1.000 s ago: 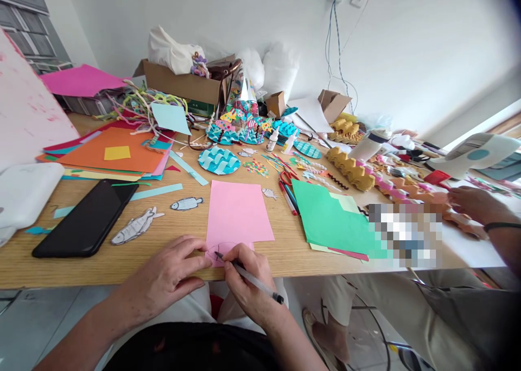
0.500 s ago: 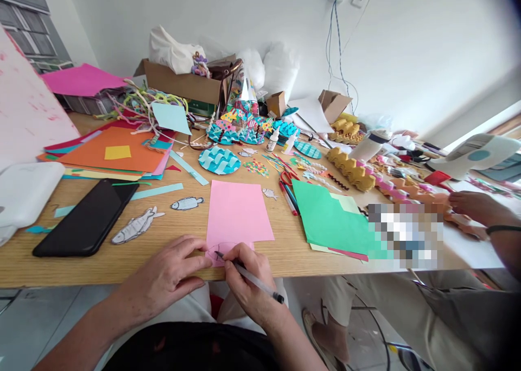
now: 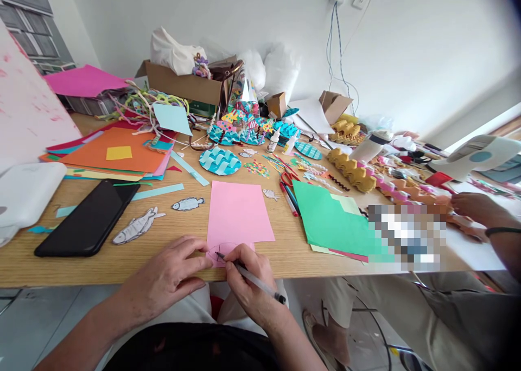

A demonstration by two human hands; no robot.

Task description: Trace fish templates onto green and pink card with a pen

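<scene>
A small pink paper piece (image 3: 210, 257) lies at the table's front edge, with a dark curved outline drawn on it. My right hand (image 3: 253, 277) is closed around a pen (image 3: 260, 285) with a clear barrel and black end cap; its tip touches the small paper. Resting on that paper's left edge are the fingertips of my left hand (image 3: 173, 270), its fingers extended and thumb apart. Just beyond is a larger pink sheet (image 3: 241, 212). Paper fish cutouts lie around it: a grey one (image 3: 138, 226), a pale blue one (image 3: 188, 204) and a little one (image 3: 270, 194).
A black phone (image 3: 87, 217) and coloured paper stack (image 3: 93, 148) are on the left. Green paper (image 3: 336, 219) lies right, beside pens and red scissors (image 3: 288, 177). Glue bottles (image 3: 274, 141) and decorated blue discs (image 3: 220, 160) stand farther back. Another person's hand (image 3: 476, 205) touches egg-carton strips.
The dark line on the small pink paper looks slightly altered at the pen tip. Both hands keep almost the same place, and the view has shifted very slightly.
</scene>
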